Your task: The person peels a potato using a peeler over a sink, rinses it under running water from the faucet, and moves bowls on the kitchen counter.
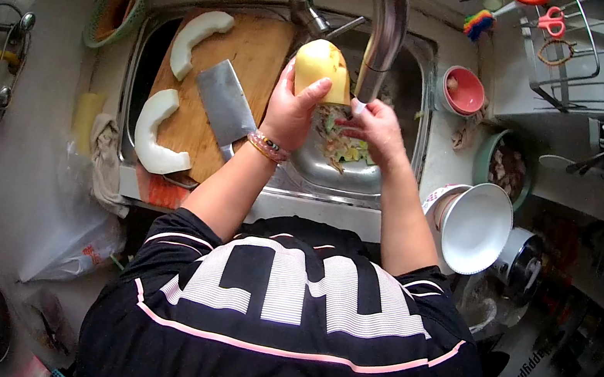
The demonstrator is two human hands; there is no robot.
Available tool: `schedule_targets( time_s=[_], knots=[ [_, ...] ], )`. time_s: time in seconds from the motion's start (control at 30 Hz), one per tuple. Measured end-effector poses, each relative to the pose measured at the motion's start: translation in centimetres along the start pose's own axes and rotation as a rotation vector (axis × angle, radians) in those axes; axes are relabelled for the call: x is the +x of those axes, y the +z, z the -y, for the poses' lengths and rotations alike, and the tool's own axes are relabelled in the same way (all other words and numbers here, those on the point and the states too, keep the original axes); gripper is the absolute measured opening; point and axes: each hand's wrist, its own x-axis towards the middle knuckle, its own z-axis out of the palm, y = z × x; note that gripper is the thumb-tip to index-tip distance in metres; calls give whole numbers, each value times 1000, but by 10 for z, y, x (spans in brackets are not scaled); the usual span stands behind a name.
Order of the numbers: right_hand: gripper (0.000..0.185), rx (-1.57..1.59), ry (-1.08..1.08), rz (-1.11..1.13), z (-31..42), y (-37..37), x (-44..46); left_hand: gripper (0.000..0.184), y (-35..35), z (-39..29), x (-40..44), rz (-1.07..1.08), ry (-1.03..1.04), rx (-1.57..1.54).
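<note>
My left hand (290,113) is wrapped round a large yellow-tan squash (319,66), holding it up over the sink. Orange patches show near its top, where skin is off. In my right hand (379,134) is a small peeler (359,106) with a white part showing, close against the squash's lower right side. My fingers cover most of the tool. Below both hands, peelings and scraps (340,143) lie in the metal sink (349,184). A cleaver (225,103) rests flat on the wooden cutting board (256,49), left of my left wrist.
Two curved white melon pieces (158,132) lie on the board. The faucet (386,29) hangs just right of the squash. White bowls (475,228), a pink bowl (463,89) and a green bowl of food (503,172) stand on the right. A cloth (105,159) hangs at left.
</note>
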Motion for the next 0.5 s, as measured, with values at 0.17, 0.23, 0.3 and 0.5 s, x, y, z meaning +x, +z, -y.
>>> schedule_targets(
  time_s=[0.17,0.23,0.3,0.5],
  knots=[
    [17,-16,-61,1,-33,-1,6,48,-4,4,-5,18,0,78],
    [17,-1,-71,27,-31,6,5,47,-8,5,-6,20,12,117],
    [18,11,-58,82,-21,11,2,47,-11,2,-9,9,-6,114],
    [20,-390,-53,112,1,6,22,46,-16,-6,-15,35,-116,-15]
  ],
)
